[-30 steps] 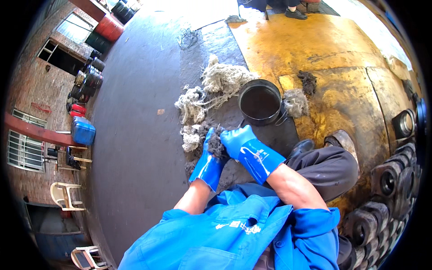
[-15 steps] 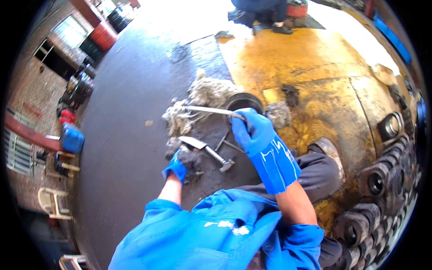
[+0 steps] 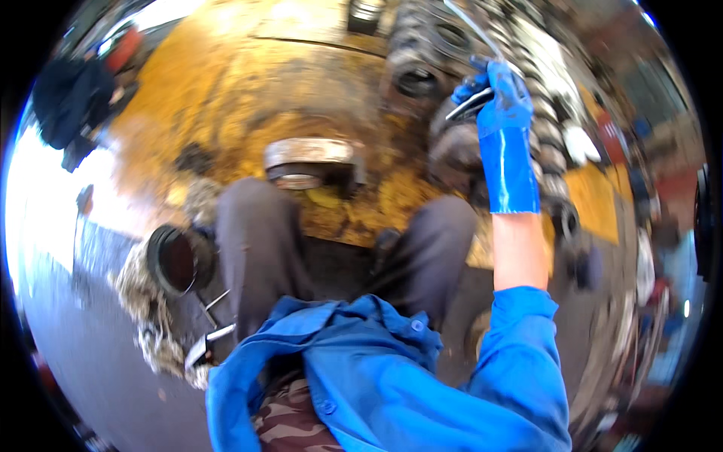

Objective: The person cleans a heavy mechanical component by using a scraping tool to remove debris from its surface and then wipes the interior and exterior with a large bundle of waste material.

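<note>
My right hand [image 3: 508, 105], in a blue rubber glove, is raised at the upper right over a row of dark metal rings [image 3: 416, 81]. Its fingers are closed around a thin pale rod [image 3: 474, 26] that points up and left. Below the fingers shows a second narrow piece with a white edge [image 3: 468, 105]; whether the hand holds it I cannot tell. My left hand is out of view. A thick metal ring [image 3: 312, 153] lies on the yellow floor beyond my knees.
At the left stands a dark round tin [image 3: 177, 260] beside pale fluffy waste fibre [image 3: 137, 290]. A pale-bladed tool [image 3: 199, 350] lies near my left knee. Another person [image 3: 71, 102] sits at the far left. An orange-yellow board [image 3: 591, 202] is at the right.
My view has swung right. My right hand has moved from beside the tin to the metal rings, still holding the rod. My left hand, earlier at the dark fibre, has left the view.
</note>
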Demonstrator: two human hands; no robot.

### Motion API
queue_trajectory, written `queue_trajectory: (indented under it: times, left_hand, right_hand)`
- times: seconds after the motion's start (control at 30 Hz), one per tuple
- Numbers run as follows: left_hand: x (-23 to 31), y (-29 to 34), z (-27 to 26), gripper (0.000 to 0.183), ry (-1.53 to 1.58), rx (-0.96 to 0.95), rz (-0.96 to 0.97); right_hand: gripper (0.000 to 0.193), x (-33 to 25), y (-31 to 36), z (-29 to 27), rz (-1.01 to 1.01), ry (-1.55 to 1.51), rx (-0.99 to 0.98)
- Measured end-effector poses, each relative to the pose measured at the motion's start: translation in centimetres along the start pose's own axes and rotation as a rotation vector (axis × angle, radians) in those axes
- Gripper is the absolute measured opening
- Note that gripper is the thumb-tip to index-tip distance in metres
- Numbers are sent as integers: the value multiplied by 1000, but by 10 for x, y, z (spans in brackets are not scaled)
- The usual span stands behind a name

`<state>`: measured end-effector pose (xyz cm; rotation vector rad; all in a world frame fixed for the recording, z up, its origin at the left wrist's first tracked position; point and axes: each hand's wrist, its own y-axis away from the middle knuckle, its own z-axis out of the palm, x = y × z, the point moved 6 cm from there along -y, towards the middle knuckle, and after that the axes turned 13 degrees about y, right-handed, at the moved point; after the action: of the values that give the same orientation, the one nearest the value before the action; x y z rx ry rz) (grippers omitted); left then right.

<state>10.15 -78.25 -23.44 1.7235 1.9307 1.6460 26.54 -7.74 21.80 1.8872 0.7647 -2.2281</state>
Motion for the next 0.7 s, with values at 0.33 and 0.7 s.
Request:
queue_trajectory:
  times: [0.33, 0.7]
  left_hand:
    - [117, -49, -14, 32, -98, -12, 117]
    - [236, -46, 41, 37, -333, -129, 266]
  right_hand:
    - [19, 263, 450, -321, 820, -96, 972]
    - [45, 303, 643, -340, 1337, 1214, 1053]
